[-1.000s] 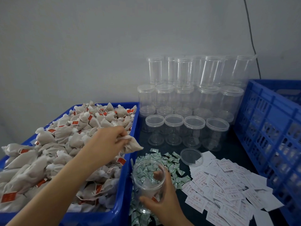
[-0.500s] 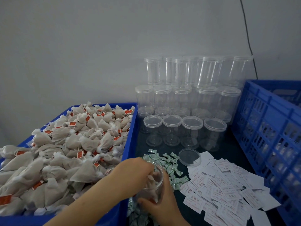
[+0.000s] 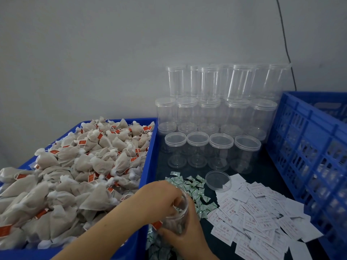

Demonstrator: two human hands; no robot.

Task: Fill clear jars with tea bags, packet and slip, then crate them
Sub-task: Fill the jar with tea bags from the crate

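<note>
Steadying the open clear plastic jar (image 3: 177, 218) from below, your right hand (image 3: 185, 233) is wrapping its fingers round the wall, while your left hand (image 3: 161, 199) is covering the mouth, fingers curled inside; whether they are pinching a beige tea bag, I cannot tell. Just left of that grip, the blue tray's (image 3: 148, 162) wall is crowding the jar: you are risking snagging a bag's tag string on the rim and tipping the jar.

Both forearms and hands (image 3: 159, 201) are bare, with no sleeves showing.
</note>
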